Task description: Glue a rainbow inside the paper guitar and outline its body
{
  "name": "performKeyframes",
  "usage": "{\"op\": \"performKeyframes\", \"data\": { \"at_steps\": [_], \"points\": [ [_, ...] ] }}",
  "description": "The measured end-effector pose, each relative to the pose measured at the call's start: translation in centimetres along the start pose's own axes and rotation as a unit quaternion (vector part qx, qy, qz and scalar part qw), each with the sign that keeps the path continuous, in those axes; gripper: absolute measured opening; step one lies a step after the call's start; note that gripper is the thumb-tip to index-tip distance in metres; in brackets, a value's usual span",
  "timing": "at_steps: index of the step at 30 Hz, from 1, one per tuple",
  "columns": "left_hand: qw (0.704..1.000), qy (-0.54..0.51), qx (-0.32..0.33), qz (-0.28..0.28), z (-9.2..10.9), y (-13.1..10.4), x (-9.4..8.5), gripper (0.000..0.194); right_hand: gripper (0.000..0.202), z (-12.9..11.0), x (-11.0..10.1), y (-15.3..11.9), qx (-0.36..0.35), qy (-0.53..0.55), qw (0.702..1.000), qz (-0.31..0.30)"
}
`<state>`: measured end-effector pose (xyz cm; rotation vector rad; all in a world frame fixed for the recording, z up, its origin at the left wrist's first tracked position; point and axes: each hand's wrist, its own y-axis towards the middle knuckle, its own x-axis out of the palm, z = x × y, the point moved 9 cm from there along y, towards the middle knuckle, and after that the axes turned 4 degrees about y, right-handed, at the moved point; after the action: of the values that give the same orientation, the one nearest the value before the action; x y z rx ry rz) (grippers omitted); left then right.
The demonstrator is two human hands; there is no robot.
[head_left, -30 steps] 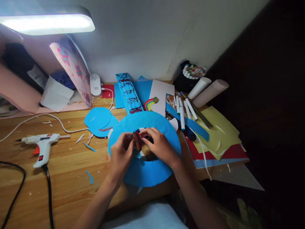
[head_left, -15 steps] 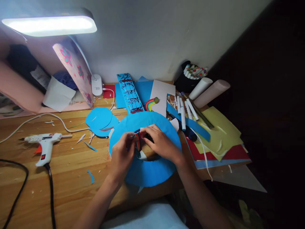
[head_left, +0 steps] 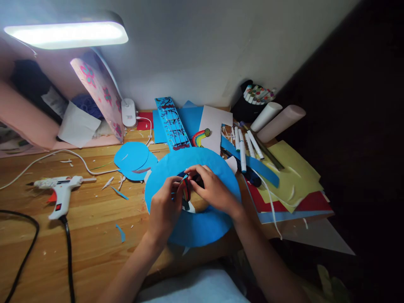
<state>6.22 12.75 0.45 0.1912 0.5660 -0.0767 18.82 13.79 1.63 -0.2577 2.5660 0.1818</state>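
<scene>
Left fingers [head_left: 170,185] and right fingers [head_left: 200,172], nearly closed, pinch the red-striped strip [head_left: 187,190] between them.

Red-striped piece [head_left: 187,190] between the hands [head_left: 164,207]

Looks like home craft desk: light-brown wooden desktop [head_left: 94,248] vs. plain pale wall [head_left: 183,54]; long white lit lamp [head_left: 67,35], far L; white pistol-shaped plastic glue gun [head_left: 65,195], L; white capped markers [head_left: 257,94] in black tub [head_left: 244,110], far R; yellow paper sheets [head_left: 277,176], R; thin blue paper offcuts [head_left: 120,233] strewn nr. L.

a lamp [head_left: 67,34] glows at upper left; markers [head_left: 259,95] stand back right, seemingly in a dark pot [head_left: 245,111]
</scene>
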Motion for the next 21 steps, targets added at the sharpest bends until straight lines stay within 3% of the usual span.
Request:
{"op": "performKeyframes", "data": {
  "at_steps": [8,21],
  "points": [
    [0.999,0.035,0.016,0.014,0.47,0.06,-0.08,0.01,0.022,-0.32,0.38,0.1,-0.007,-0.024,0.998,-0.053],
    [0.999,0.035,0.017,0.026,0.31,0.02,-0.11,0.012,0.023,-0.07,0.63,0.14,-0.015,-0.027,0.998,-0.061]
  ]
}}
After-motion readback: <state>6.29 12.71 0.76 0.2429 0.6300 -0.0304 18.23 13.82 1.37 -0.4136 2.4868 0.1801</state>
